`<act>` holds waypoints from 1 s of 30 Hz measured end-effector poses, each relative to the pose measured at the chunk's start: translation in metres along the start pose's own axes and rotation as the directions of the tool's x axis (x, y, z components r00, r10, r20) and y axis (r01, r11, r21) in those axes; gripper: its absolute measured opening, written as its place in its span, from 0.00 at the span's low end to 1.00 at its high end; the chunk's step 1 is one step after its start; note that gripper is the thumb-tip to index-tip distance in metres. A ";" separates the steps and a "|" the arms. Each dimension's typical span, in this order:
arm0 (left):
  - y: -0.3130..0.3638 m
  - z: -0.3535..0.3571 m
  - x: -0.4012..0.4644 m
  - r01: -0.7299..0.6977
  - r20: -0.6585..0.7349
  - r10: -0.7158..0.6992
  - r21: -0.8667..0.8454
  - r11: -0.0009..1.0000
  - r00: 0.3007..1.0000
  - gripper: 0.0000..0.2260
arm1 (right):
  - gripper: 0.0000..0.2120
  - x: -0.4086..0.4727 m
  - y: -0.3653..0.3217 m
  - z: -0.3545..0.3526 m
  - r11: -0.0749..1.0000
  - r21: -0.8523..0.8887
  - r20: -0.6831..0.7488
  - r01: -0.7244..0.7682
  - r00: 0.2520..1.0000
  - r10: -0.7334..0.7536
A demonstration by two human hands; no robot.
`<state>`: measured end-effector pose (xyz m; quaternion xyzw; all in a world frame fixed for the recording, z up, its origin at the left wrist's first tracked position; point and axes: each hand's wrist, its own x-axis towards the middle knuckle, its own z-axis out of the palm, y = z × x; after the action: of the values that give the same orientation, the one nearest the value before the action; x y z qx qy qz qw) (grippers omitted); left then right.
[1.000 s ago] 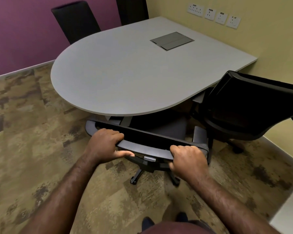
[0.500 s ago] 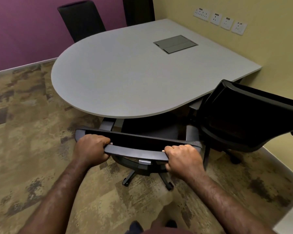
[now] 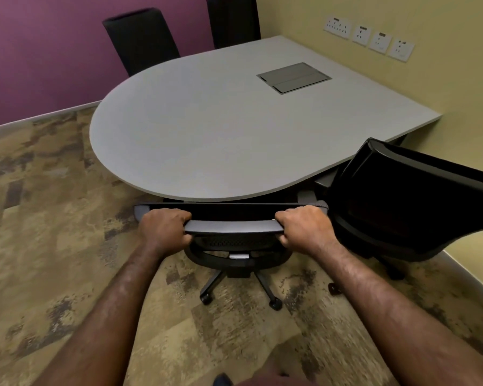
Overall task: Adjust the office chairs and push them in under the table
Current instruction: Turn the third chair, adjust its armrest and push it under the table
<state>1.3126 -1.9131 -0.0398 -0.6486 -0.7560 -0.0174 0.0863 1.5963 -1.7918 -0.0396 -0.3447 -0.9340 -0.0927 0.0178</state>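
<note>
A black mesh office chair (image 3: 232,227) stands right in front of me at the rounded end of the grey table (image 3: 207,135). Its seat is hidden under the tabletop and its backrest top lies just at the table edge. My left hand (image 3: 163,228) grips the left part of the backrest's top rail. My right hand (image 3: 304,228) grips the right part of that rail. The chair's star base and castors show on the carpet below. A second black chair (image 3: 410,201) stands to the right, turned at an angle, its seat partly under the table.
Two more black chair backs (image 3: 140,37) stand at the table's far side against the purple wall. A metal cable hatch (image 3: 294,77) sits in the tabletop. Wall sockets (image 3: 368,37) line the yellow wall on the right. Patterned carpet spreads to the left.
The chair has swung round square to the table and rolled in under it; both hands stayed on the backrest rail.
</note>
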 end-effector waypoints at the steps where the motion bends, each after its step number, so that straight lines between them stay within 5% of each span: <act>1: 0.000 0.001 0.004 0.005 0.009 -0.005 -0.002 1.000 1.000 0.12 | 0.09 0.005 0.003 0.001 1.000 -0.004 0.005 0.003 1.000 -0.003; 30: 0.014 0.018 0.075 0.108 -0.046 -0.112 -0.069 0.992 0.993 0.08 | 0.09 0.090 0.075 0.015 0.998 0.001 0.047 0.065 0.997 -0.065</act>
<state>1.3134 -1.8347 -0.0474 -0.6078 -0.7873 -0.0635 0.0825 1.5764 -1.6758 -0.0335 -0.3162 -0.9448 -0.0852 -0.0071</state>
